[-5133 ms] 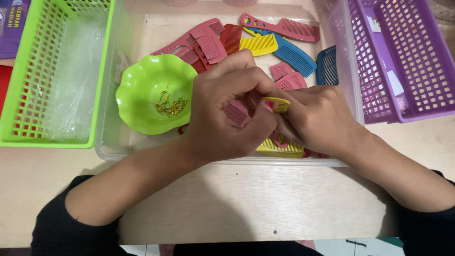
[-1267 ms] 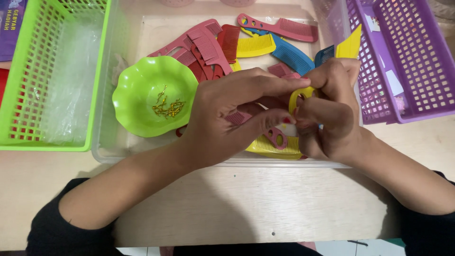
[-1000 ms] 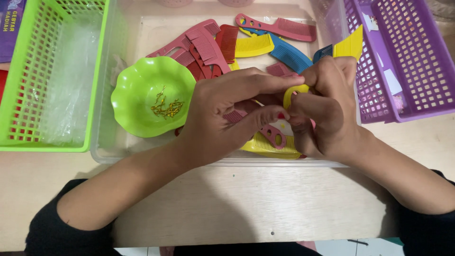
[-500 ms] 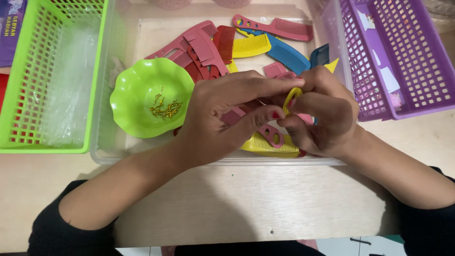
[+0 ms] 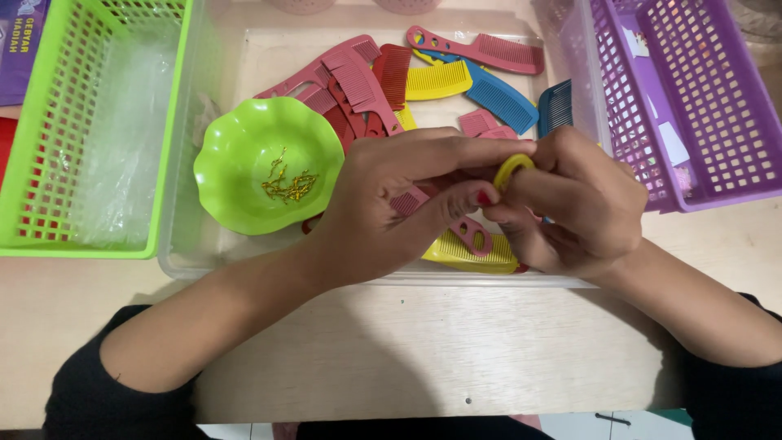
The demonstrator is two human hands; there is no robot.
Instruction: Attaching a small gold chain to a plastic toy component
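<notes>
Head view: a yellow comb handle ring (image 5: 513, 169) sits pinched between the two hands, raised just above the clear plastic tray (image 5: 244, 49). The right hand (image 5: 574, 204) is curled shut around the comb, so only the ring-shaped end shows; the rest of it is hidden inside the fist. The left hand (image 5: 391, 204) lies across from it, forefinger stretched over the top of the ring and thumb pressing up from below, closed on the same piece.

Under the hands, inside the tray, lie a yellow comb (image 5: 472, 253) and a pink comb (image 5: 468, 232) with a hole in its handle. Farther back in the tray is a loose heap of combs: red and pink ones (image 5: 358, 81), another yellow one (image 5: 440, 79), a blue comb (image 5: 501, 98), a darker blue one (image 5: 556, 106) at the right wall, and a long pink comb (image 5: 489, 49) along the far side. Just left of the left hand, also in the tray, stands a green scalloped bowl (image 5: 269, 163) holding thin gold bits (image 5: 285, 183).

A green basket (image 5: 49, 163) lined with clear plastic flanks the tray on the left, a purple basket (image 5: 692, 106) on the right. All rest on a pale wooden desk (image 5: 423, 350).
</notes>
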